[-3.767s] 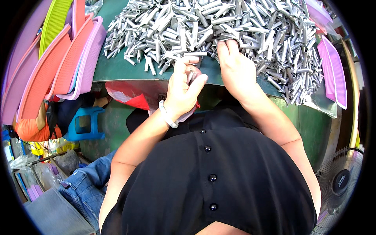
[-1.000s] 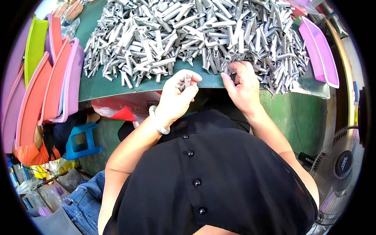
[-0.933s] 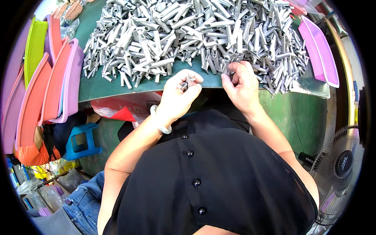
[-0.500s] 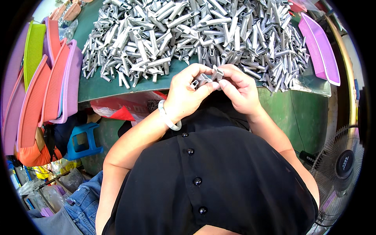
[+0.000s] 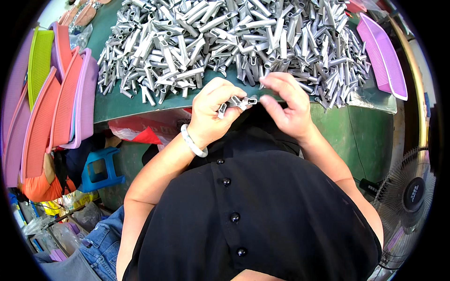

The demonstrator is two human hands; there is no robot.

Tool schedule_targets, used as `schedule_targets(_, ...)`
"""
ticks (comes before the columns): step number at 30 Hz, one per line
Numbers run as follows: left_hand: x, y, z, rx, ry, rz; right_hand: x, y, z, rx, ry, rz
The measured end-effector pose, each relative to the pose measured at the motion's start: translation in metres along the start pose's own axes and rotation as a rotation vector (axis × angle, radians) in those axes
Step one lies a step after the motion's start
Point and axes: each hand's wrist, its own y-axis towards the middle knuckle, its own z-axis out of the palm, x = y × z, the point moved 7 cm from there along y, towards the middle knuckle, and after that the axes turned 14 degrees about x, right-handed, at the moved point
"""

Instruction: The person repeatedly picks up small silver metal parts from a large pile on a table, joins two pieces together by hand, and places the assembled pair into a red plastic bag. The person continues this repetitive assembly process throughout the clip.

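My left hand (image 5: 211,110) is closed around a few short grey metal tubes (image 5: 238,102), their flattened open ends sticking out past the thumb and fingers toward the right. A pale bangle (image 5: 192,140) circles that wrist. Just to the right, my right hand (image 5: 289,105) has its thumb and fingers apart, with nothing visibly gripped. Its fingertips are close to the near edge of a big heap of similar grey metal tubes (image 5: 225,40), many with one shaped end. The heap lies on a green table (image 5: 126,107).
Stacked pink, purple and green plastic baskets (image 5: 61,103) stand at the left, and a purple basket (image 5: 382,58) at the right table edge. A blue stool (image 5: 101,169) and a person in orange (image 5: 47,185) are lower left. A fan (image 5: 412,194) stands lower right.
My hands, which met at the tubes, have come apart. The left has shifted slightly left and down with the tubes; the right hand's fingers have opened away from them.
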Motion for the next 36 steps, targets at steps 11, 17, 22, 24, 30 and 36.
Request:
schedule_targets(11,0.033,-0.013,0.021,-0.013,-0.564,-0.26,-0.01,0.003,0.01,0.016,-0.437,0.192)
schedule_targets(17,0.025,-0.008,0.022,0.026,-0.394,-0.247,-0.011,-0.001,0.014,-0.047,-0.502,0.017)
schedule_targets(22,0.018,0.001,0.016,0.082,-0.203,-0.131,0.0,-0.002,0.008,-0.115,-0.527,-0.135)
schedule_targets(24,0.018,0.0,0.014,0.047,-0.221,-0.125,0.006,-0.002,0.005,-0.121,-0.502,-0.167)
schedule_targets(30,0.018,0.003,0.013,0.015,-0.218,-0.082,0.02,0.002,0.004,-0.094,-0.375,-0.206)
schedule_targets(36,0.016,0.003,0.011,0.012,-0.111,-0.038,0.023,0.006,0.014,-0.011,-0.192,-0.245)
